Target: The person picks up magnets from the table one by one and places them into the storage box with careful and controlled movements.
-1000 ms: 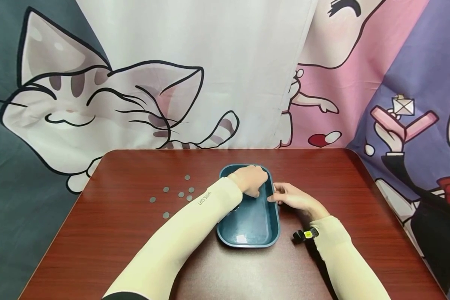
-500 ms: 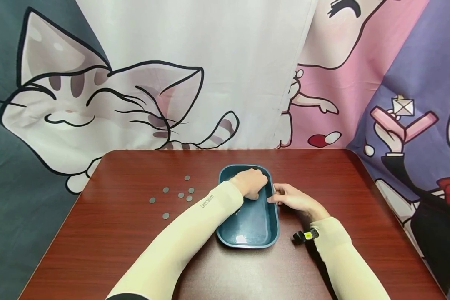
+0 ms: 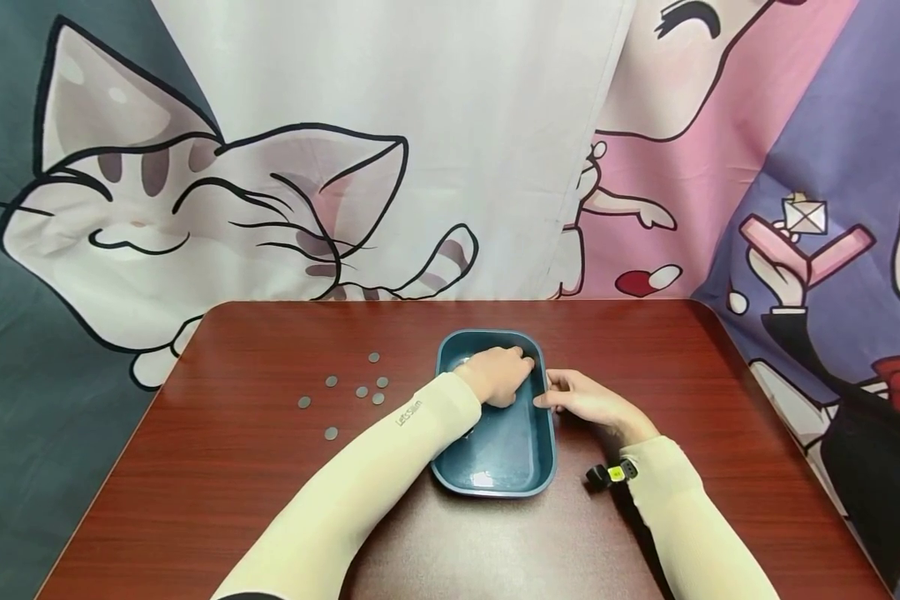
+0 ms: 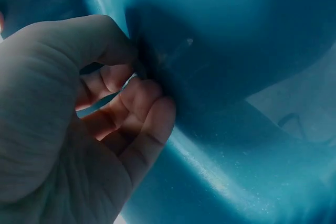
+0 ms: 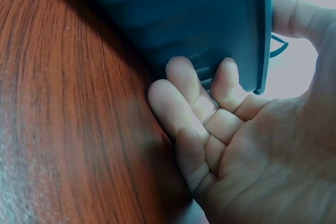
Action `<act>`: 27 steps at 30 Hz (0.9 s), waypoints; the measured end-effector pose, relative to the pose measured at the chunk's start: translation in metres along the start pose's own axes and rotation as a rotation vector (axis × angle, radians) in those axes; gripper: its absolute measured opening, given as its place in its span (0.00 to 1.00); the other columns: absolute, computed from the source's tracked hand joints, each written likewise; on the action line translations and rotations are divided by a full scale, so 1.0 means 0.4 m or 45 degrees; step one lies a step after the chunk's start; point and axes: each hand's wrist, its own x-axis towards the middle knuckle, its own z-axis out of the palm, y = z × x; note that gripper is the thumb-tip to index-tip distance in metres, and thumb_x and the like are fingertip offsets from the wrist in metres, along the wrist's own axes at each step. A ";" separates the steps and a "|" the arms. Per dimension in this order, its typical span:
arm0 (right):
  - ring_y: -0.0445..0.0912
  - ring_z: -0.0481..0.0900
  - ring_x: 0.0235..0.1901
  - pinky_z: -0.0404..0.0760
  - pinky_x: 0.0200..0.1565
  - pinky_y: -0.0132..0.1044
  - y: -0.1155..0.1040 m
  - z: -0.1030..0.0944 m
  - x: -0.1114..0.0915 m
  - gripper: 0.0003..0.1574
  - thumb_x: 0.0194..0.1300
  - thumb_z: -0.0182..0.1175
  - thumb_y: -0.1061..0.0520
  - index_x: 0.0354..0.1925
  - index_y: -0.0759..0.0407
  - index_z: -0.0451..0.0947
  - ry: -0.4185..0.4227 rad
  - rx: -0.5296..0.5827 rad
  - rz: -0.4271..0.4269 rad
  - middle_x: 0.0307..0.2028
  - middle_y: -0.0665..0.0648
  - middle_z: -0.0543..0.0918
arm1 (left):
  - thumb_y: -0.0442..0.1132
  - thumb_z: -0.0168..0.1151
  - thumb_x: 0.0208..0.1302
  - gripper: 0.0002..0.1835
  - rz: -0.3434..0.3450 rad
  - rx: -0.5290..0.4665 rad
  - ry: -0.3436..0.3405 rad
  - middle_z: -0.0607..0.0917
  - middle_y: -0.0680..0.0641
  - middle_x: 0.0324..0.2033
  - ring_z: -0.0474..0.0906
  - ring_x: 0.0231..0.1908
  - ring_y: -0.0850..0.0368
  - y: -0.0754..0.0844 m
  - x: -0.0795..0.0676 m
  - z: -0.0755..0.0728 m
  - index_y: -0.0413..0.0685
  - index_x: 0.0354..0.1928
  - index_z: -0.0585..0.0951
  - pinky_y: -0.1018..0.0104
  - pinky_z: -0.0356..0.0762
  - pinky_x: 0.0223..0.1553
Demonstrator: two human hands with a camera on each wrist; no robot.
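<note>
The left hand (image 3: 498, 377) has dropped back a little toward the person since half a second ago, and some of its fingers now show reaching for the far right corner of the blue tray (image 3: 502, 454). The tray itself has slid very slightly left; the right hand (image 3: 588, 398) stays at its right side.

In the left wrist view the left hand's fingers are bent, thumb and forefinger nearly meeting beside the tray's inner wall. That spot is dark, so I cannot tell whether anything is pinched there. The right hand grips the tray's right side: its thumb goes over the rim and its other fingers curl against the outer wall, low down near the worktop (image 3: 645, 350).

The tray sits on the worktop right of its middle line, its long side running away from the person. To its left, well apart from the right hand, seven small grey discs (image 3: 362, 392) lie scattered flat, none touching another. Both arms wear pale sleeves (image 3: 378, 462), and a black and yellow device (image 3: 611, 475) is strapped at the right wrist. Behind hangs a cartoon cat backdrop (image 3: 457, 125).
</note>
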 end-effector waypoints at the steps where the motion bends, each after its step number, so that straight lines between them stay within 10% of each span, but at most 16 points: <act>1: 0.47 0.73 0.28 0.72 0.35 0.36 0.000 0.000 -0.001 0.12 0.69 0.61 0.55 0.34 0.61 0.71 0.002 -0.001 -0.001 0.24 0.51 0.70 | 0.46 0.60 0.75 0.30 -0.007 -0.007 -0.006 0.75 0.43 0.68 0.81 0.58 0.54 0.002 0.000 0.002 0.49 0.75 0.69 0.63 0.79 0.62; 27: 0.50 0.73 0.30 0.71 0.36 0.39 0.001 0.000 -0.002 0.13 0.70 0.61 0.53 0.35 0.60 0.72 0.007 -0.026 -0.004 0.26 0.57 0.71 | 0.48 0.60 0.74 0.31 -0.010 -0.046 0.032 0.74 0.43 0.69 0.79 0.61 0.53 -0.004 -0.042 -0.006 0.51 0.75 0.68 0.60 0.77 0.65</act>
